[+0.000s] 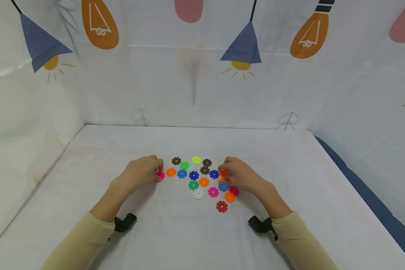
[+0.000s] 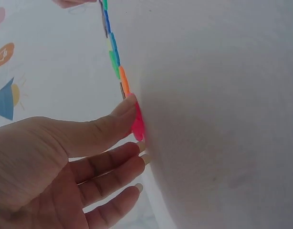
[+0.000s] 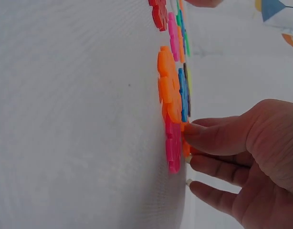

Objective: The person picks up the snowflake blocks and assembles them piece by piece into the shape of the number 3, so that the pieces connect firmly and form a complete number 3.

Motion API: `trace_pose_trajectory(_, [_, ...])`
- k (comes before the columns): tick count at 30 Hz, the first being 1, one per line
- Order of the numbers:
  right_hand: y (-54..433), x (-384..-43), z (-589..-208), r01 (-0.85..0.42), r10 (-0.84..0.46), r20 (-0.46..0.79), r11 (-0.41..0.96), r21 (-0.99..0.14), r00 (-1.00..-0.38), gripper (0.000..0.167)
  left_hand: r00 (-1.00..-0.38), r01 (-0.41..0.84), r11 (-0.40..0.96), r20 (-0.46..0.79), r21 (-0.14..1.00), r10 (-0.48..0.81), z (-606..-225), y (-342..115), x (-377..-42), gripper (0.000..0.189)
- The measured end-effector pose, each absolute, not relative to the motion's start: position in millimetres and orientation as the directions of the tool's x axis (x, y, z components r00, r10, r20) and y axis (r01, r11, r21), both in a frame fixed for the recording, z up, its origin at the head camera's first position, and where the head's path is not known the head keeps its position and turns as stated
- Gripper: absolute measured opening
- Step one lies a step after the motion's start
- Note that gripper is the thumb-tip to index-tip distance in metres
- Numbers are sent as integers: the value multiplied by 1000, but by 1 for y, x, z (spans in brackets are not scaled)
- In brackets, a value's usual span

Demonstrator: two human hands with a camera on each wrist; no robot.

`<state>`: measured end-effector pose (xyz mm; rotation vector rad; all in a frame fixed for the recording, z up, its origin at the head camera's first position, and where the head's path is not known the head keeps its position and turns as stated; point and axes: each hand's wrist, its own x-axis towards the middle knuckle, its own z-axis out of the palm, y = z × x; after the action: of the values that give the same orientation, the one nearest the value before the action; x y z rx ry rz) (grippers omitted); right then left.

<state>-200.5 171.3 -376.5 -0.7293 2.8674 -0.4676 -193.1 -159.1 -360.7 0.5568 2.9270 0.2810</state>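
Observation:
Notched plastic interlocking discs in many colours lie flat on the white table. My left hand [image 1: 142, 170] is at the left end of the group and pinches a pink disc [image 2: 139, 125] at the tabletop, thumb on top and fingertips at its edge. An orange disc [image 1: 171, 172] lies just to the right of it. On the right side my right hand [image 1: 240, 173] grips an orange disc [image 3: 186, 143] between thumb and fingers, which partly hide it. Close by lie a blue disc [image 1: 223, 186], another orange disc [image 1: 230, 197] and a crimson disc [image 3: 172, 145], the last two overlapping.
Between the hands are brown, green, yellow, white and dark blue discs, among them a dark blue disc [image 1: 194, 175] and a white disc [image 1: 198, 194]. A red disc [image 1: 222, 206] lies nearest the front. White printed curtains [image 1: 202, 93] enclose the table [image 1: 175, 240] behind and at the sides.

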Motion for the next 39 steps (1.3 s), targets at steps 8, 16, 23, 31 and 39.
trace_pose_trajectory(8, [169,-199,-375,-347,-399,-89,872,-346,-913,27,-910,367,890,-94,271,404,-358,-159,-191,24])
trace_pose_trajectory(16, [171,-199,-373,-341,-385,-48,862,-374,-921,22,-913,335,869,-102,365,395,-359,-162,-191,17])
trace_pose_trajectory(23, [176,-201,-371,-397,-433,-4,830,-391,-901,20,-910,342,821,-58,458,411,-355,-164,-191,6])
trace_pose_trajectory(31, [178,-203,-367,-440,-463,44,802,-404,-885,15,-915,347,794,-7,499,405,-352,-162,-192,5])
trace_pose_trajectory(39, [176,-204,-360,-438,-446,96,776,-455,-890,11,-928,307,778,-8,548,372,-344,-154,-191,9])
